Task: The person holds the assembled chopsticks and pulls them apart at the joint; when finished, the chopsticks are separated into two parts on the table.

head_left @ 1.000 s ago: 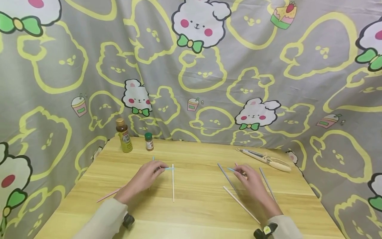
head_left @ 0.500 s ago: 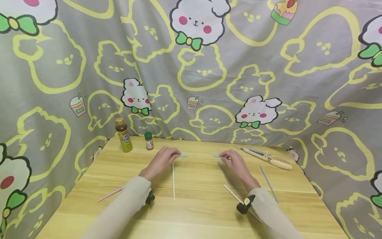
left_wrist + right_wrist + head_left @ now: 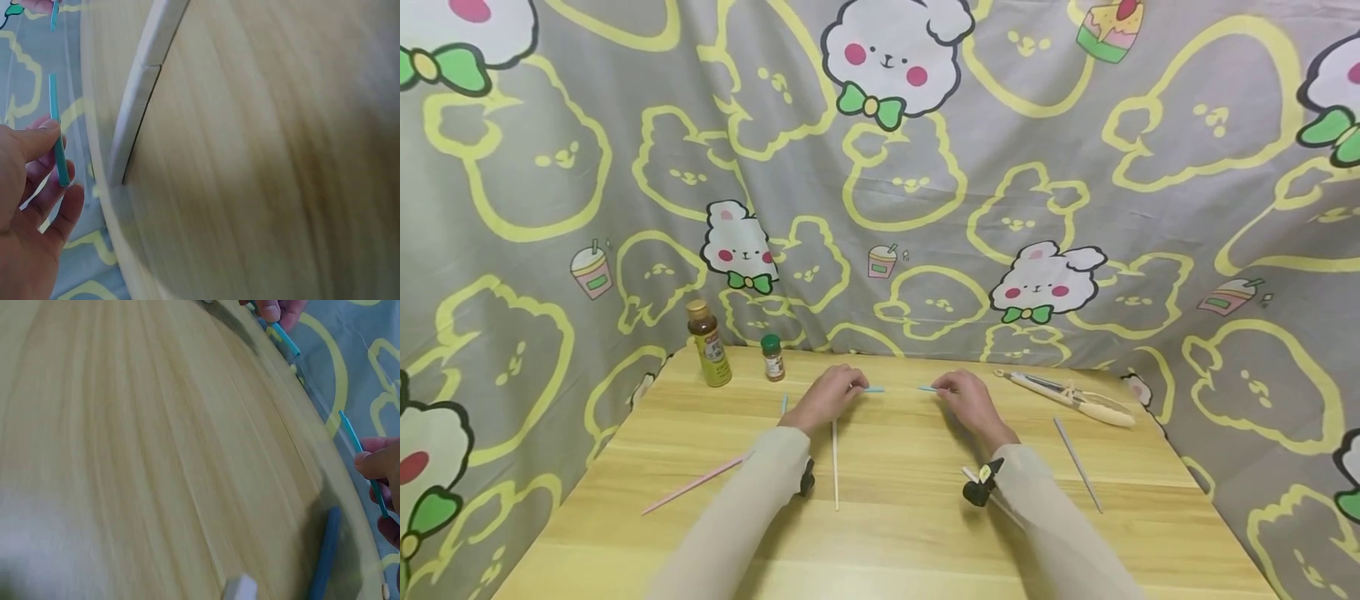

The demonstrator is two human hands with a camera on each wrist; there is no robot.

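Over the back half of the table, my left hand (image 3: 835,393) pinches a short light-blue stick (image 3: 874,389) between thumb and fingertips. Facing it, my right hand (image 3: 972,402) pinches another light-blue stick (image 3: 927,388). Their free ends point toward each other across a small gap. In the right wrist view, the right hand's stick (image 3: 351,430) ends in a narrower tip, and the left hand's stick (image 3: 286,339) has a blunt end. Beneath my left hand lies a white stick (image 3: 836,467). Below my right hand lies a dark blue stick (image 3: 326,556), hidden in the head view.
A pink stick (image 3: 688,487) and a light-blue stick (image 3: 785,405) lie at left. A grey-blue stick (image 3: 1078,467) lies at right, and a white one (image 3: 970,473) partly under the right arm. Behind stand a sauce bottle (image 3: 709,346), a green-capped jar (image 3: 772,358) and tongs (image 3: 1067,398).
Both hands have moved inward and toward the back of the table, bringing the two light-blue sticks closer together and into line. Each hand keeps its pinch.
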